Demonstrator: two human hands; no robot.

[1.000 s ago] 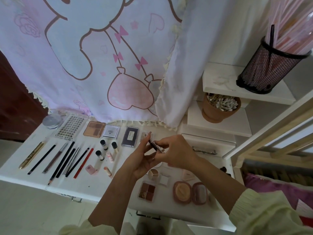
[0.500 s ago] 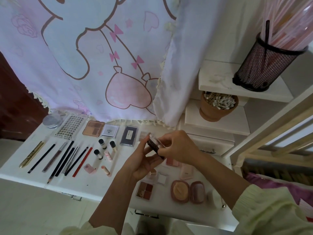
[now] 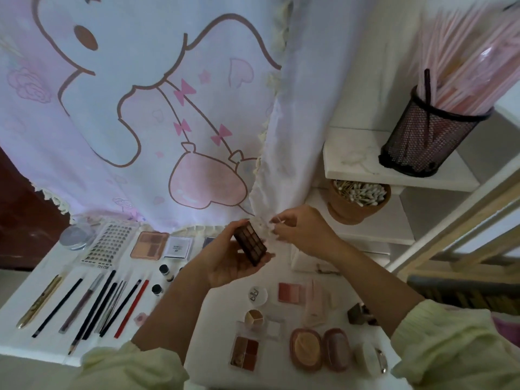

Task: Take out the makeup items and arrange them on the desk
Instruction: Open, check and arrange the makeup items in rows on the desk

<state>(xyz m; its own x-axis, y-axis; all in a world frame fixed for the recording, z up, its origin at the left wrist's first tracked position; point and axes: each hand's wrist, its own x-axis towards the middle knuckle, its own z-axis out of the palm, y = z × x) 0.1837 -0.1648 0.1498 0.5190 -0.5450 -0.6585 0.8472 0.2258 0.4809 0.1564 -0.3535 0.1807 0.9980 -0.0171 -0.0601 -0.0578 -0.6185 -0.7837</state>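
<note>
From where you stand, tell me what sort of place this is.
Probably a home dressing corner: cartoon-print curtain, white desk laid with makeup, pot of cotton swabs.

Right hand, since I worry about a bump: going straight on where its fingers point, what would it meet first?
Likely the dark eyeshadow palette held in the left hand; the right hand points its fingers toward it, though depth is unclear.

White tabletop [image 3: 213, 333] under a lilac-white curtain [image 3: 135, 114]
The curtain bears a brown-outlined cartoon figure, pink bows and a pink heart; eyeshadow palette [image 3: 250, 244] dark brown with tan pans; small white piece [image 3: 277, 220]; red pencil [image 3: 132, 308] beside black pencils [image 3: 57, 308]; gold pen [image 3: 39, 301]; black mesh cup [image 3: 416, 136] of pink straws [image 3: 464, 66]; pale yellow sleeves [image 3: 450, 347]
</note>
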